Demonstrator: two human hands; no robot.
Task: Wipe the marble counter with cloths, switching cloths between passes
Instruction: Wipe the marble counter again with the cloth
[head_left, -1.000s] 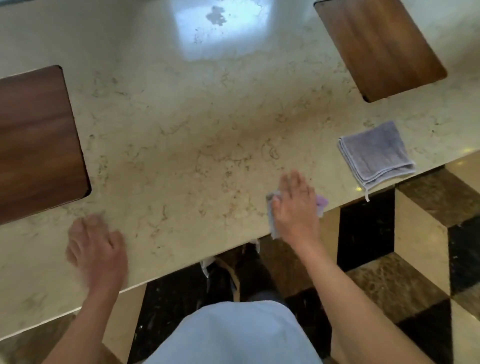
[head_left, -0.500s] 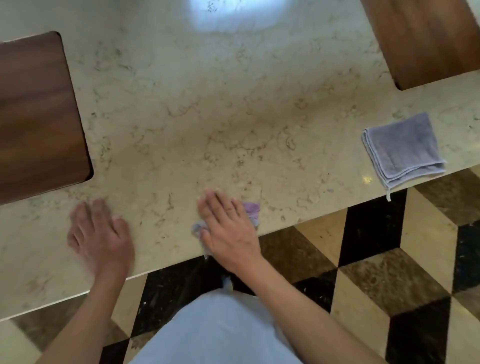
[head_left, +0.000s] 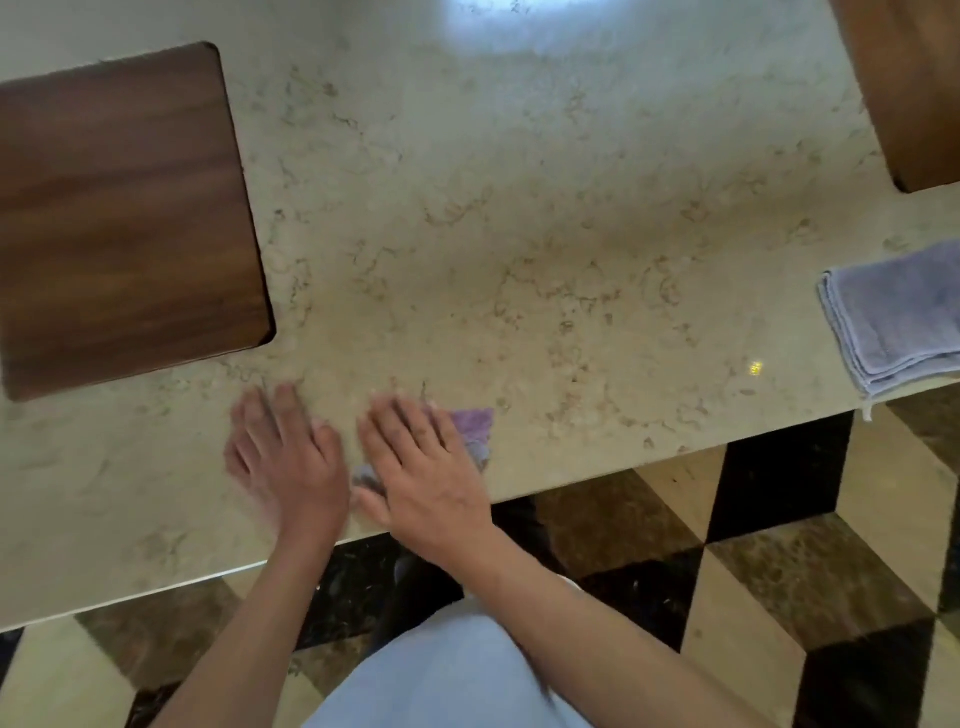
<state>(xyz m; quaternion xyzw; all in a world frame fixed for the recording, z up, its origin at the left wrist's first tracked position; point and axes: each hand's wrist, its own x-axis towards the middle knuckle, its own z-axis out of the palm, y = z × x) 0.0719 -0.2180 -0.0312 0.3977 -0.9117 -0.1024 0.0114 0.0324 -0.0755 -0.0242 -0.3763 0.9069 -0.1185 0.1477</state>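
Observation:
The beige marble counter (head_left: 519, 234) fills the upper part of the view. My right hand (head_left: 421, 462) lies flat near the counter's front edge, pressing a small purple cloth (head_left: 475, 423) whose corner sticks out to the right of my fingers. My left hand (head_left: 285, 457) rests flat on the marble just to the left of it, fingers spread, holding nothing. A folded grey cloth (head_left: 898, 317) lies at the far right, by the counter's front edge, well away from both hands.
A dark wooden inset panel (head_left: 119, 218) sits in the counter at the left, and another (head_left: 914, 88) at the top right corner. Below the counter edge is a floor (head_left: 753, 571) of black, brown and cream tiles.
My right hand has slid the purple cloth leftward along the front edge until it is beside my left hand. The view has shifted, so the grey cloth now sits at the right border.

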